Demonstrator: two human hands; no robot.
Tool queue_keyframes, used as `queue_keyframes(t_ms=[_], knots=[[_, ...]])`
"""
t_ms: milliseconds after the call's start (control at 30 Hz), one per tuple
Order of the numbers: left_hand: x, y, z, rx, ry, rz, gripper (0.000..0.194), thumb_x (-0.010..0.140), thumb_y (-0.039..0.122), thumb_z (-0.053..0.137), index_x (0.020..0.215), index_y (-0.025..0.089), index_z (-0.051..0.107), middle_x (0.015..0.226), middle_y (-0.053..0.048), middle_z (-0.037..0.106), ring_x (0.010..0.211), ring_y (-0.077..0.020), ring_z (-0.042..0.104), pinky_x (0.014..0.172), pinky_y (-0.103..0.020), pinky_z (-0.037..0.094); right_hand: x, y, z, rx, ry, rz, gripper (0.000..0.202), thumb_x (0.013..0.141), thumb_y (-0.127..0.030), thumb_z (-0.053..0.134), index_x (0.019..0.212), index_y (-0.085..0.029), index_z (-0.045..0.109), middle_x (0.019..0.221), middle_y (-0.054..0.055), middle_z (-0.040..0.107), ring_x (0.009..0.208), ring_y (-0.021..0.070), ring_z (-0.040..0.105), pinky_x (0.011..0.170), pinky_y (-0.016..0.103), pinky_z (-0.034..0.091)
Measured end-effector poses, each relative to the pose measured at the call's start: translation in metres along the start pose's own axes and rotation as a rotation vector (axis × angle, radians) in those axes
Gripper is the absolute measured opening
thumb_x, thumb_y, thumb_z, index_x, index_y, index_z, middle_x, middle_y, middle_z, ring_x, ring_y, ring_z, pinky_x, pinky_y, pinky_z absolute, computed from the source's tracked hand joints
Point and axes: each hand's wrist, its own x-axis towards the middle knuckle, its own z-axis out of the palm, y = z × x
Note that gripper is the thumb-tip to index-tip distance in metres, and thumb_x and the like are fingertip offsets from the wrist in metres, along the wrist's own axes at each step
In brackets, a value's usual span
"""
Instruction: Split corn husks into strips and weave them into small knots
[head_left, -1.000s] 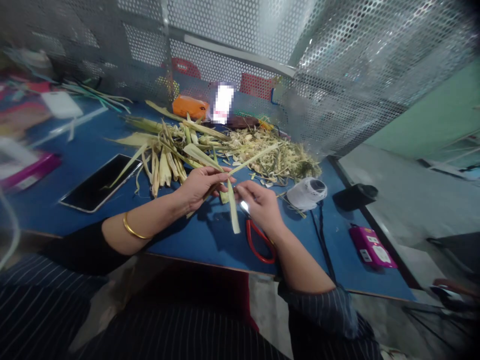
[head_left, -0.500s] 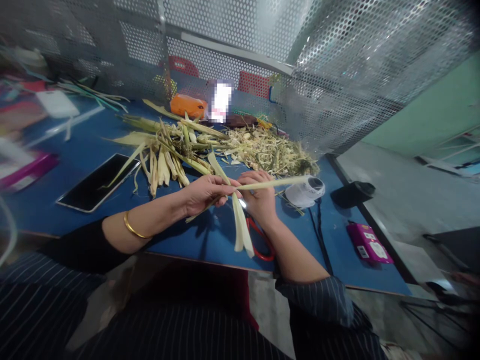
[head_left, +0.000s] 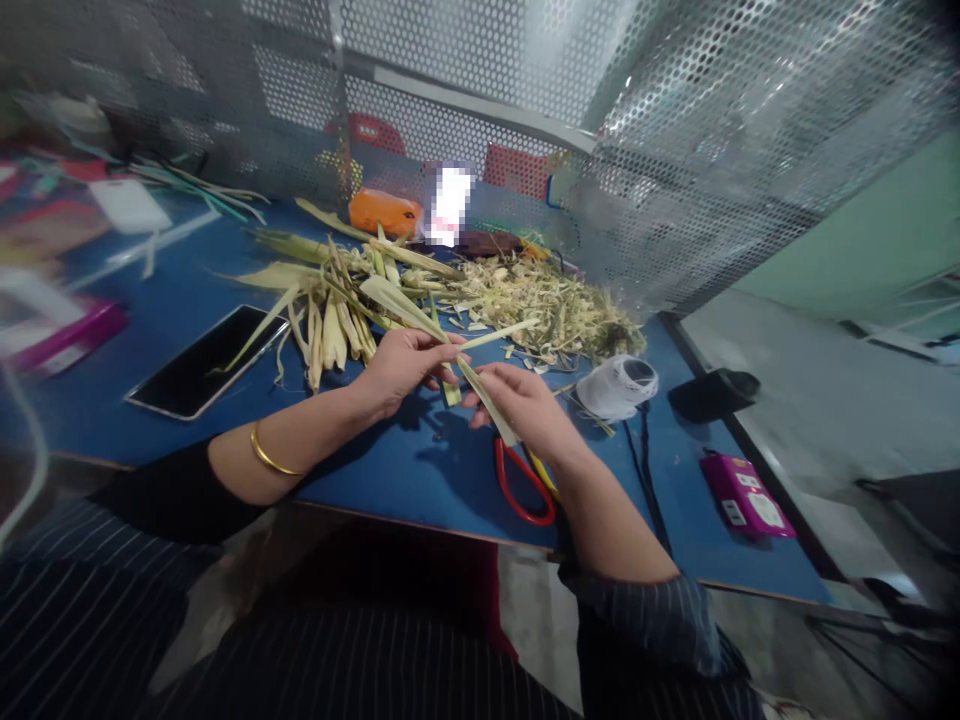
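My left hand (head_left: 409, 372) pinches several pale dried husk strips (head_left: 401, 305) where they cross. My right hand (head_left: 517, 400) has its fingers closed around the lower end of a husk strip, just right of my left hand. One narrow strip (head_left: 499, 334) sticks out to the right above my right hand. Scissors with red handles (head_left: 514, 510) lie on the table below my right hand, partly hidden. A bundle of husks (head_left: 326, 335) lies left of my hands, and a heap of husk shreds (head_left: 547, 300) lies behind them.
A dark tablet (head_left: 206, 362) lies on the blue table (head_left: 420, 490) at left. White thread roll (head_left: 619, 388), black cylinder (head_left: 712, 396) and purple pack (head_left: 746, 495) stand at right. An orange pack (head_left: 384, 213) and a lit phone (head_left: 452, 205) are by the perforated metal screen (head_left: 465, 115).
The crossed strips have turned: the wide one now slants from upper left to lower right. My right hand has moved down and grips its lower end. The view has shifted slightly.
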Motion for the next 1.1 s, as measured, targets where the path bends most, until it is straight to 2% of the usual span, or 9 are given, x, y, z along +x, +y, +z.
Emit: queue_keyframes(t_ms=[167,267,367,467,567,667,833,967,1100], knots=[[-0.001,-0.003,0.005,-0.099,0.048,-0.075,0.024,0.069,0.025,0.077,0.089,0.011,0.072,0.083,-0.009,0.073,0.051,-0.0060,0.057,0.042,-0.016,0.038,-0.010,-0.005,0.016,-0.715,0.103,-0.165,0.024,0.094,-0.033,0.041,0.078,-0.022,0.055,0.063,0.000,0.058,0.056,0.0142,0.050,0.054,0.025,0.028],[0.001,-0.003,0.004,-0.126,0.066,-0.109,0.021,0.070,0.022,0.076,0.087,0.010,0.071,0.082,-0.008,0.072,0.049,-0.0056,0.055,0.042,-0.016,0.040,-0.015,-0.006,0.012,-0.887,0.109,-0.175,0.027,0.094,-0.035,0.042,0.075,-0.023,0.057,0.060,0.000,0.058,0.052,0.0144,0.047,0.052,0.027,0.023],[0.001,-0.002,0.002,-0.074,0.042,-0.058,0.023,0.071,0.024,0.075,0.089,0.011,0.071,0.081,-0.008,0.072,0.050,-0.0071,0.057,0.044,-0.018,0.044,-0.016,-0.008,0.000,-0.835,0.328,-0.291,0.034,0.094,-0.043,0.045,0.074,-0.022,0.063,0.068,0.002,0.062,0.062,0.0153,0.055,0.058,0.026,0.032],[-0.005,-0.002,0.005,0.046,-0.117,-0.085,0.019,0.070,0.021,0.072,0.086,0.011,0.072,0.074,-0.008,0.072,0.050,-0.0103,0.060,0.046,-0.021,0.047,-0.012,-0.010,-0.005,-0.748,0.578,-0.439,0.028,0.090,-0.043,0.053,0.086,-0.022,0.070,0.081,0.006,0.064,0.080,0.0189,0.059,0.074,0.030,0.039],[-0.012,-0.004,0.012,0.191,-0.253,-0.146,0.005,0.068,0.012,0.065,0.065,0.011,0.070,0.057,-0.006,0.066,0.047,-0.0132,0.060,0.046,-0.022,0.048,-0.001,-0.011,0.002,-0.598,0.418,-0.380,0.023,0.083,-0.042,0.062,0.091,-0.022,0.071,0.070,0.001,0.059,0.068,0.0152,0.055,0.067,0.028,0.039],[-0.017,-0.008,0.017,0.268,-0.310,-0.171,0.007,0.066,0.013,0.067,0.060,0.012,0.068,0.053,-0.006,0.065,0.046,-0.0147,0.061,0.045,-0.023,0.048,0.011,-0.011,0.012,-0.345,0.195,-0.197,0.021,0.079,-0.041,0.065,0.077,-0.021,0.067,0.053,-0.006,0.044,0.049,0.0100,0.042,0.050,0.025,0.031],[-0.015,-0.012,0.015,0.203,-0.332,-0.225,0.025,0.070,0.036,0.075,0.074,0.012,0.072,0.075,-0.012,0.073,0.053,-0.0146,0.064,0.047,-0.022,0.049,0.012,-0.013,0.015,0.063,0.274,-0.132,0.020,0.081,-0.034,0.059,0.068,-0.020,0.054,0.050,-0.007,0.041,0.043,0.0081,0.037,0.044,0.023,0.029],[-0.010,-0.010,0.012,0.099,-0.262,-0.336,0.029,0.069,0.039,0.075,0.071,0.011,0.070,0.070,-0.009,0.071,0.053,-0.0124,0.062,0.047,-0.021,0.047,-0.001,-0.013,0.014,-0.068,0.423,-0.304,0.020,0.087,-0.031,0.054,0.072,-0.019,0.059,0.059,-0.002,0.056,0.055,0.0114,0.051,0.055,0.025,0.041],[-0.005,-0.007,0.009,0.022,-0.173,-0.338,0.022,0.068,0.031,0.075,0.065,0.011,0.066,0.059,-0.005,0.065,0.050,-0.0108,0.059,0.046,-0.020,0.046,-0.013,-0.010,0.017,-0.556,0.479,-0.704,0.008,0.088,-0.021,0.056,0.086,-0.020,0.064,0.077,0.002,0.067,0.069,0.0130,0.058,0.065,0.027,0.044]])
